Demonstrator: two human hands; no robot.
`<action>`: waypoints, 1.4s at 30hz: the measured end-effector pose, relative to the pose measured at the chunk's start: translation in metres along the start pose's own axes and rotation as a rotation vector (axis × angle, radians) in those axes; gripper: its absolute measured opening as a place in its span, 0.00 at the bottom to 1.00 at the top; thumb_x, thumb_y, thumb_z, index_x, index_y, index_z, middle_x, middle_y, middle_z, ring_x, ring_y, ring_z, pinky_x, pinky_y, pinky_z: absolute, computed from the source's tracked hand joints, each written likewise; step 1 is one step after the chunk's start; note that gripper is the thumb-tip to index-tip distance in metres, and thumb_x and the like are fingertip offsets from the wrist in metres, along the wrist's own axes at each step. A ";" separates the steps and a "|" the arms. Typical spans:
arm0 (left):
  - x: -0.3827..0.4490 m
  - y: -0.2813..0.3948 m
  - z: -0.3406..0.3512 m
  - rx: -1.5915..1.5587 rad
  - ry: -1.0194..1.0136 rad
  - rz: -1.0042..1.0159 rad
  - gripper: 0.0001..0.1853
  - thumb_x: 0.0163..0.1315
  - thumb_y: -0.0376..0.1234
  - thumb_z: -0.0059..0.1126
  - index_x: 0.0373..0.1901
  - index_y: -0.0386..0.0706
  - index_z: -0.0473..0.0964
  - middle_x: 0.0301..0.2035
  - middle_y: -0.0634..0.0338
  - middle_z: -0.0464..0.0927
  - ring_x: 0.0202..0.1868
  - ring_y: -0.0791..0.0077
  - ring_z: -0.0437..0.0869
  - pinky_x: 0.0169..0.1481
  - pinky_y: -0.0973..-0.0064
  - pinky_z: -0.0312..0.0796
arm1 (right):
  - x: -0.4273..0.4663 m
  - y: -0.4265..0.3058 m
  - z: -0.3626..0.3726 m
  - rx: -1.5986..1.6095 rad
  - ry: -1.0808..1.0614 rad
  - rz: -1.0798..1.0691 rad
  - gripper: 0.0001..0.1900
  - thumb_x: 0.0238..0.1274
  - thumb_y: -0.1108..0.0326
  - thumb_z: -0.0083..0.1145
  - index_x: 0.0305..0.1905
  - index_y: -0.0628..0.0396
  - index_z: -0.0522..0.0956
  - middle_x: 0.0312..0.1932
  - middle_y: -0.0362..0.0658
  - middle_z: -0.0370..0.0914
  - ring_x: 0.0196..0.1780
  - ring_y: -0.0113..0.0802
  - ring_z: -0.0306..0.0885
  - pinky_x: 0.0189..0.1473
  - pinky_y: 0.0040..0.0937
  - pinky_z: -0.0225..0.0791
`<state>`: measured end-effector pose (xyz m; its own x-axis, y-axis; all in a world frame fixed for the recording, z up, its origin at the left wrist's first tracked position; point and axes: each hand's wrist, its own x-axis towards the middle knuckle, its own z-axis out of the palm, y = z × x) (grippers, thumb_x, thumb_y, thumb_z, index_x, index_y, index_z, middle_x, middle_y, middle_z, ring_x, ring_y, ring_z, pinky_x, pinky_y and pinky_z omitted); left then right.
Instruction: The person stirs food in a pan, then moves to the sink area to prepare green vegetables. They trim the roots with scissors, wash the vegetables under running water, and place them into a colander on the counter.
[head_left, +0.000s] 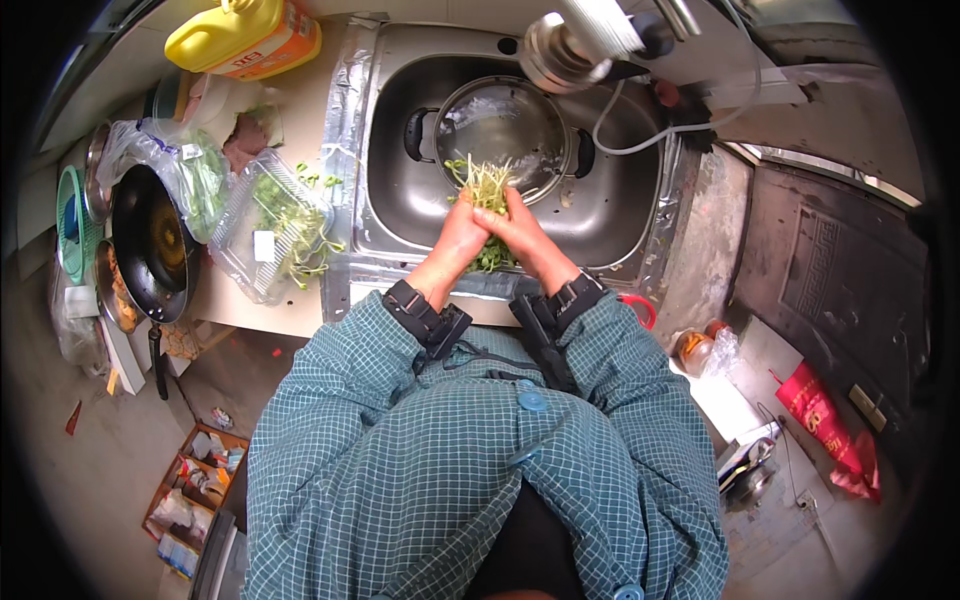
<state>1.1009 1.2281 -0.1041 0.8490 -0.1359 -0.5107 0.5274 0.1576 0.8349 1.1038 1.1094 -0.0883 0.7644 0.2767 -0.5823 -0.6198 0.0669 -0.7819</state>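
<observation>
My left hand (463, 229) and my right hand (523, 232) meet around one bunch of green sprouts (486, 184) above the near side of the sink. Pale stems stick out beyond the fingers, and leaves hang below the hands. Just past them, a steel pot (499, 131) with two black handles stands in the stainless steel sink (611, 217); what fills it is hard to tell through the reflections. On the counter to the left, more sprouts (292, 225) lie in and spill from an open clear plastic box (251, 281).
A faucet (566, 52) reaches over the sink's far right. Left on the counter are a yellow jug (247, 37), a bag of greens (201, 180) and a black frying pan (154, 244), its handle past the edge. Red-handled scissors, apparently, (639, 309) lie near the sink's right front corner.
</observation>
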 end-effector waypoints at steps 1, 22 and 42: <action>0.001 -0.009 0.007 0.107 0.033 0.049 0.17 0.54 0.27 0.53 0.48 0.35 0.69 0.39 0.50 0.80 0.44 0.64 0.80 0.49 0.71 0.72 | -0.001 -0.006 -0.004 0.089 -0.015 0.039 0.35 0.57 0.57 0.61 0.65 0.61 0.59 0.58 0.46 0.66 0.60 0.32 0.65 0.61 0.30 0.59; -0.010 0.033 0.088 0.017 0.051 0.038 0.36 0.63 0.55 0.48 0.57 0.31 0.67 0.54 0.48 0.73 0.58 0.63 0.71 0.63 0.70 0.59 | -0.036 0.002 -0.111 0.636 0.038 0.152 0.11 0.58 0.67 0.56 0.40 0.64 0.78 0.32 0.44 0.80 0.33 0.33 0.81 0.37 0.29 0.75; -0.025 0.010 0.115 -0.028 -0.184 0.131 0.37 0.69 0.58 0.28 0.62 0.35 0.63 0.56 0.55 0.70 0.58 0.72 0.67 0.64 0.74 0.59 | -0.076 -0.041 -0.104 0.455 -0.032 -0.037 0.14 0.55 0.75 0.58 0.47 0.62 0.77 0.39 0.42 0.80 0.37 0.29 0.80 0.38 0.26 0.74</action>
<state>1.0808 1.1200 -0.0596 0.8914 -0.2879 -0.3501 0.4159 0.2127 0.8842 1.0893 0.9859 -0.0350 0.7859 0.2954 -0.5432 -0.6127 0.4899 -0.6201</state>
